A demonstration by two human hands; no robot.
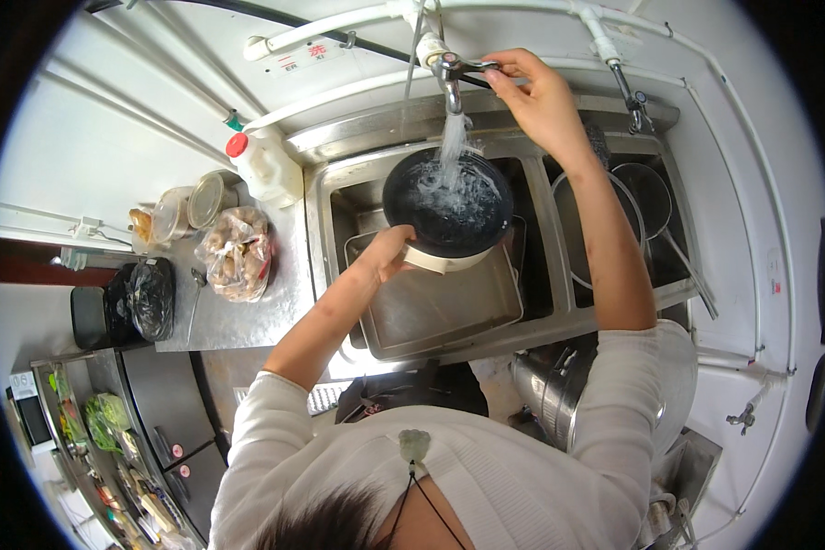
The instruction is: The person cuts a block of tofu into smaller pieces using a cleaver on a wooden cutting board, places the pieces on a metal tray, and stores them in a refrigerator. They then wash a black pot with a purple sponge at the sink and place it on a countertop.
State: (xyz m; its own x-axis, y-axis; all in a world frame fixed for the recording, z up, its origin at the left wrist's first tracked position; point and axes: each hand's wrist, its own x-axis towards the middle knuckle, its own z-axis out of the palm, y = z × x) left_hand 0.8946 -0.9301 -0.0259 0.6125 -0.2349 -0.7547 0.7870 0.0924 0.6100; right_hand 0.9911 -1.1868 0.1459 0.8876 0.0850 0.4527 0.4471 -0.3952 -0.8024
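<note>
Water pours from a wall-mounted tap (452, 96) into a round pot (412, 206) with a dark inside and a cream outside. My left hand (390, 253) grips the pot's near-left rim at its cream handle. At the tap, the fingers of my right hand (533, 86) hold the metal lever (478, 67). The pot is above the left basin of a stainless steel double sink (564, 275). Under it a rectangular metal tray (440, 309) lies tilted in the basin, partly hidden by the pot.
A long-handled strainer (650, 199) and a large round vessel (588, 227) occupy the right basin. On the left counter stand a red-capped plastic jug (265, 168), a plastic bag of brownish produce (237, 254), lidded tubs (210, 199) and a ladle (196, 295). A second tap (636, 110) is at right.
</note>
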